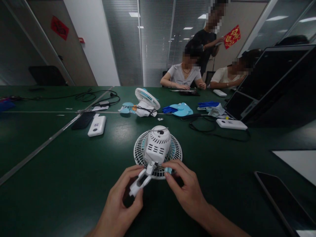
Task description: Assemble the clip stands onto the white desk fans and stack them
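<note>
A small white fan (158, 149) lies with its round grille face down on the green table, its slotted motor housing upward. My left hand (124, 194) is closed around a white bracket (140, 186) that joins the near side of the housing. Between the thumb and fingers of my right hand (186, 187) is a small light-blue knob (168, 170), held close to where the bracket meets the housing. Thin wires or a metal rod show near that joint, but I cannot make out the detail.
Farther back are a second white fan (145, 105), light-blue fan blades (182, 109) and gloves (211, 108). White power banks (97, 126) and black cables (209, 130) lie around. A dark phone (283, 200) sits at right, near a large black case (269, 82). Several people are beyond the table.
</note>
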The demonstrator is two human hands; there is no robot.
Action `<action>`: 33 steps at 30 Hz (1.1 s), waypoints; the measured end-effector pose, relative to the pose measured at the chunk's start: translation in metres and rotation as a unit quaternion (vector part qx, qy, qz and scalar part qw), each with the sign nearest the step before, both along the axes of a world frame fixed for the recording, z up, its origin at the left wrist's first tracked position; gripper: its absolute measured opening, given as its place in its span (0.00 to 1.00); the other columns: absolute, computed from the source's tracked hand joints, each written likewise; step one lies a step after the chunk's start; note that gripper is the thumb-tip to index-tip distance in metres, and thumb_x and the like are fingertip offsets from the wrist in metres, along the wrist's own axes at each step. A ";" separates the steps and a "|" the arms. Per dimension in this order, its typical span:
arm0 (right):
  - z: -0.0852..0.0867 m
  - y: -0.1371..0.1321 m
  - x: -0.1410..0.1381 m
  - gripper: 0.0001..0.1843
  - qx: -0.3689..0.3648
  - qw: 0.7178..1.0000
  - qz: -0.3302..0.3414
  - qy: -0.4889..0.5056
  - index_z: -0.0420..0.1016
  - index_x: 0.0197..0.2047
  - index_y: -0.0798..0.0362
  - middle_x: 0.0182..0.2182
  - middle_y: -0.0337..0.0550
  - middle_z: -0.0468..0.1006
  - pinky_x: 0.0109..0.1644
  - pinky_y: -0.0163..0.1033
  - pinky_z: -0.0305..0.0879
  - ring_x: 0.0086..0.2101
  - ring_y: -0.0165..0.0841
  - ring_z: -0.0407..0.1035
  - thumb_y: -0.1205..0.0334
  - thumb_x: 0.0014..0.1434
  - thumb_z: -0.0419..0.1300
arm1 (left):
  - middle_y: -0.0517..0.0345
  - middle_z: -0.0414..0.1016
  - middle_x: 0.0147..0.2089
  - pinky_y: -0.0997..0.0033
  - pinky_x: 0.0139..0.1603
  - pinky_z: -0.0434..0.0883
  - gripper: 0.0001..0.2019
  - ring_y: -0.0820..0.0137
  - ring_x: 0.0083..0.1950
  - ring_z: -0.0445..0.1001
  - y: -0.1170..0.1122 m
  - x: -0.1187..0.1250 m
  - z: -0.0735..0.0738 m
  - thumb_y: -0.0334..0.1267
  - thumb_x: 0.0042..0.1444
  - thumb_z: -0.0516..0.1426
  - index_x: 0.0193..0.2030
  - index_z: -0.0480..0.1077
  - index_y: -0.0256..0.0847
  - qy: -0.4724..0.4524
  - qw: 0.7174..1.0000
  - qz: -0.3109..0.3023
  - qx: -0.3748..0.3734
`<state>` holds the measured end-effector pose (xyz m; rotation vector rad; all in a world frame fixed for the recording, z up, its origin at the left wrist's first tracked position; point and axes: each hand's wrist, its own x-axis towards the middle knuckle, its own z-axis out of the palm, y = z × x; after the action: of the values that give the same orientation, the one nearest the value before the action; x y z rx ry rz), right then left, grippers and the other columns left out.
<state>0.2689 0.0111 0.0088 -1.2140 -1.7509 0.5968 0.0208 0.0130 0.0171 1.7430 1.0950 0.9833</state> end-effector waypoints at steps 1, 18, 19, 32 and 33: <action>-0.001 0.000 0.000 0.12 -0.003 1.000 -0.001 0.002 0.78 0.55 0.46 0.49 0.44 0.81 0.42 0.38 0.75 0.44 0.36 0.79 0.64 0.72 0.58 | 0.49 0.72 0.67 0.59 0.60 0.80 0.16 0.58 0.63 0.78 -0.001 -0.001 -0.001 0.43 0.68 0.59 0.61 0.73 0.52 0.004 1.000 -0.001 -0.007; -0.007 -0.003 -0.004 0.13 -0.042 0.997 0.000 0.058 0.79 0.56 0.44 0.49 0.43 0.82 0.44 0.38 0.76 0.47 0.36 0.79 0.63 0.71 0.60 | 0.58 0.65 0.76 0.55 0.66 0.75 0.34 0.54 0.74 0.68 -0.011 -0.008 -0.008 0.37 0.66 0.61 0.75 0.60 0.66 0.060 0.993 -0.067 0.075; -0.007 -0.002 -0.005 0.12 -0.042 0.997 0.005 0.057 0.79 0.56 0.44 0.49 0.43 0.82 0.44 0.38 0.76 0.46 0.36 0.79 0.63 0.71 0.61 | 0.59 0.66 0.76 0.57 0.64 0.77 0.34 0.54 0.73 0.69 -0.011 -0.007 -0.006 0.38 0.65 0.63 0.74 0.61 0.67 0.052 0.995 -0.059 0.061; -0.008 -0.008 -0.002 0.12 -0.014 0.994 -0.013 0.106 0.78 0.56 0.45 0.40 0.41 0.83 0.34 0.34 0.74 0.35 0.32 0.79 0.62 0.74 0.58 | 0.56 0.83 0.61 0.63 0.55 0.85 0.27 0.62 0.55 0.85 0.006 0.002 -0.008 0.42 0.61 0.69 0.66 0.74 0.61 0.018 0.999 -0.023 0.029; -0.008 -0.008 -0.002 0.12 -0.010 0.993 -0.005 0.114 0.78 0.56 0.45 0.39 0.41 0.84 0.32 0.34 0.73 0.35 0.32 0.79 0.62 0.74 0.57 | 0.56 0.83 0.62 0.63 0.56 0.84 0.27 0.62 0.55 0.85 0.006 0.002 -0.008 0.42 0.61 0.68 0.66 0.73 0.61 0.019 0.999 -0.025 0.029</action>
<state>0.2671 0.0026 0.0005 -1.1211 -1.5495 0.7192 0.0227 0.0191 0.0091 1.8337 1.0504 0.9628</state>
